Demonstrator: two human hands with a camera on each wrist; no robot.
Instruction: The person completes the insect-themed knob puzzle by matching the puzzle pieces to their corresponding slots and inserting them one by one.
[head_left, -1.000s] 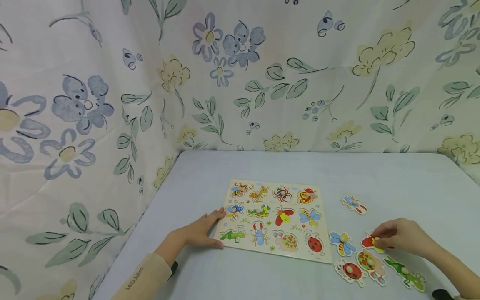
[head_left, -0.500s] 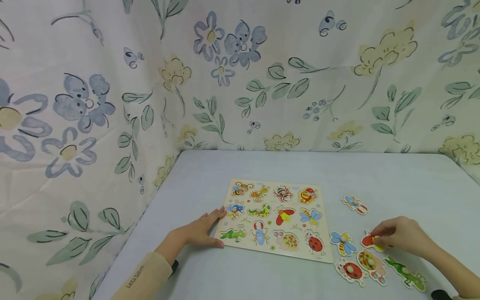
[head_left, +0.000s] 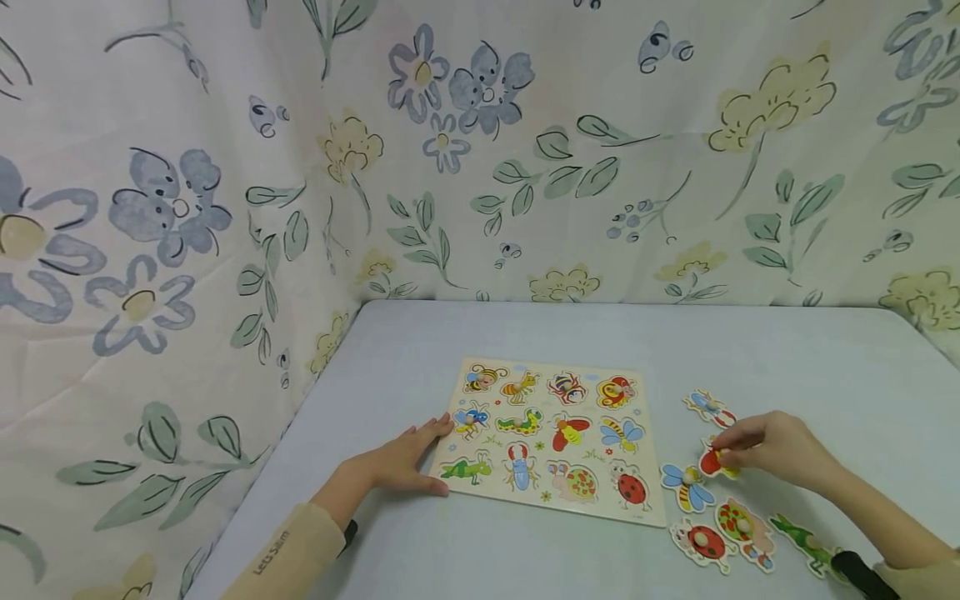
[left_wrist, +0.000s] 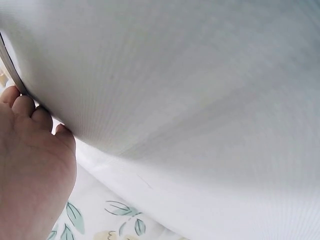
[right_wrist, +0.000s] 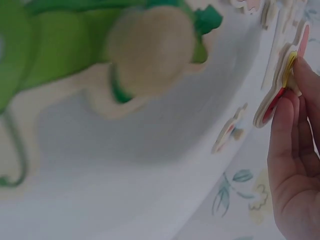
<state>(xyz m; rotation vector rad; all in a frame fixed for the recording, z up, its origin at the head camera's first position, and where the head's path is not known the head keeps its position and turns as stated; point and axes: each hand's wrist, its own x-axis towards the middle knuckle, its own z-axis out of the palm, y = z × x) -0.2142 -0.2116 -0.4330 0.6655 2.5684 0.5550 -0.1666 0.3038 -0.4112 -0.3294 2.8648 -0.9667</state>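
Observation:
My right hand (head_left: 783, 450) pinches a red-and-yellow moth puzzle piece (head_left: 712, 460) by its knob, right of the board. Seen from the right wrist, that piece (right_wrist: 272, 102) is tilted on edge between thumb and fingers, raised off the table. At the board's left edge, my left hand (head_left: 405, 462) rests with fingers and thumb spread against the side. The insect puzzle board (head_left: 645, 512) lies flat, with rows of colourful bugs. In the left wrist view only the curled-looking fingertips (left_wrist: 42, 117) show beside the board's edge.
Loose pieces lie right of the board: a stag beetle (head_left: 705, 404), a blue-winged bee (head_left: 686, 487), a ladybug (head_left: 705, 540), a snail (head_left: 738, 525) and a grasshopper (head_left: 802, 537), partly behind the right wrist's black band (head_left: 862, 575). Floral cloth (head_left: 562, 208) hangs behind the white table.
My right hand has lifted the moth piece and carried it left and away from me, towards the stag beetle. The left hand and the board stay in place.

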